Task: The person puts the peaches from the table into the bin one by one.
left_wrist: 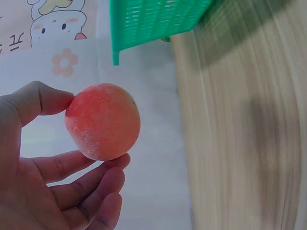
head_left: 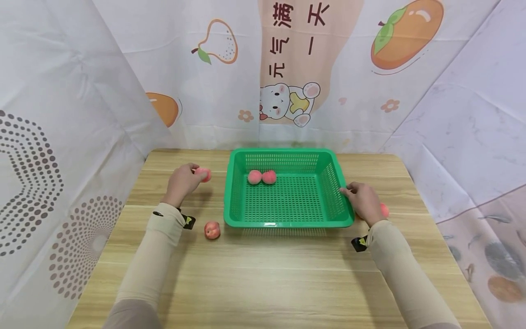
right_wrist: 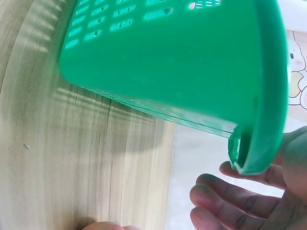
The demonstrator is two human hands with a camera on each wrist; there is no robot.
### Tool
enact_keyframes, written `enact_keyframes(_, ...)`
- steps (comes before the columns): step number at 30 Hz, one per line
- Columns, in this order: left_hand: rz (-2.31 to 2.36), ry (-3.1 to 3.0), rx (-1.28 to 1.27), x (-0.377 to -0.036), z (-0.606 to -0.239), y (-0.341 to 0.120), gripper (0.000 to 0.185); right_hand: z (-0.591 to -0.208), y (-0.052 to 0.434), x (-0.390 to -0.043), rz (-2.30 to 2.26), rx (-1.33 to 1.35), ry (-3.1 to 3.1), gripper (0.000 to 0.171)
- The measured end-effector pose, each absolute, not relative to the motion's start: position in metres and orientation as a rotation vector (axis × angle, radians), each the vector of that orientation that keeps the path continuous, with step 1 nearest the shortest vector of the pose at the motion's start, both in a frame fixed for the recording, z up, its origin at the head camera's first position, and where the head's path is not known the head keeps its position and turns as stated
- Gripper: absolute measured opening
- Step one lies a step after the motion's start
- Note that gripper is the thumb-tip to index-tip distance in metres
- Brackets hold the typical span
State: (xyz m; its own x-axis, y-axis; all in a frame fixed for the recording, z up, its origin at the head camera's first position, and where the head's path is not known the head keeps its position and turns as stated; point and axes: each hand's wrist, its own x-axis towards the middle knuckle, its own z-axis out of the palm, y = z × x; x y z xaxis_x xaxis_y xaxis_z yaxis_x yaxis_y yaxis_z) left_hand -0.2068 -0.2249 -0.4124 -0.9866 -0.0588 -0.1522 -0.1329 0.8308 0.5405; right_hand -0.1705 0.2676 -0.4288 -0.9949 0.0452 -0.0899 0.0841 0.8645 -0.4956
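Observation:
My left hand point(head_left: 183, 183) holds a pink peach point(left_wrist: 103, 122) between thumb and fingertips, over the table left of a green plastic basket point(head_left: 287, 224). At the basket's right side, my right hand point(head_left: 364, 201) pinches the rim, the thumb hidden behind it in the right wrist view and the index finger underneath. Two peaches point(head_left: 261, 177) sit side by side in the basket's far left part. A redder peach point(head_left: 212, 230) lies on the table off the basket's near left corner. Partly hidden by my right hand is another peach point(head_left: 384, 210).
The wooden table point(head_left: 279, 283) carries the basket near its back edge. Printed white cloth point(head_left: 230, 91) hangs behind the table and along both sides. A black wrist device point(head_left: 188, 222) is strapped at the left sleeve, and a similar one point(head_left: 359, 244) at the right.

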Motion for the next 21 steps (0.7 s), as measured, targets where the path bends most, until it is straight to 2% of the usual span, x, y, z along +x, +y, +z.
enact_keyframes(21,0.974,2.998,-0.158,-0.213,-0.395,-0.19,0.054,-0.43,0.268,-0.17,-0.786,0.101,2.955,0.043)
